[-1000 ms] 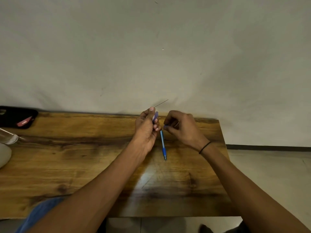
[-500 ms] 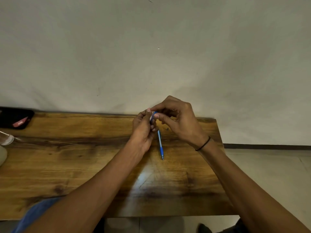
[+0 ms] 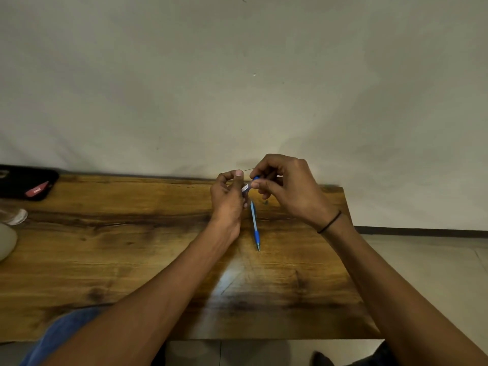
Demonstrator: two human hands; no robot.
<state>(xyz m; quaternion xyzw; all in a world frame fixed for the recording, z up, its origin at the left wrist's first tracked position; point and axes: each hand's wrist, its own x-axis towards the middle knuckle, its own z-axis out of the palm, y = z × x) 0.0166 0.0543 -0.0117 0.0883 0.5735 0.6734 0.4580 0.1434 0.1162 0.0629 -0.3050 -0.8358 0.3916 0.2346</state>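
Observation:
A blue mechanical pencil point(image 3: 255, 225) lies on the wooden table point(image 3: 132, 260), tip pointing toward me, just right of my left wrist. My left hand point(image 3: 227, 199) grips a small blue case with a white label point(image 3: 245, 188), held above the table's far edge. My right hand point(image 3: 287, 188) pinches the case's blue upper end between thumb and forefinger. A thin dark lead point(image 3: 248, 169) shows between my left thumb tip and my right fingers; which hand holds it I cannot tell. Both hands touch at the case.
A black pouch point(image 3: 15, 180) with a red item point(image 3: 37, 191) on it lies at the table's far left. A clear glass object point(image 3: 15, 216) and a pale rounded thing point(image 3: 5, 244) sit at the left edge. The wall rises right behind the table; tiled floor lies to the right.
My right hand rose from the table beside the pencil's end and closed on the case in my left hand. The lead, sticking up a second ago, now lies between the fingertips.

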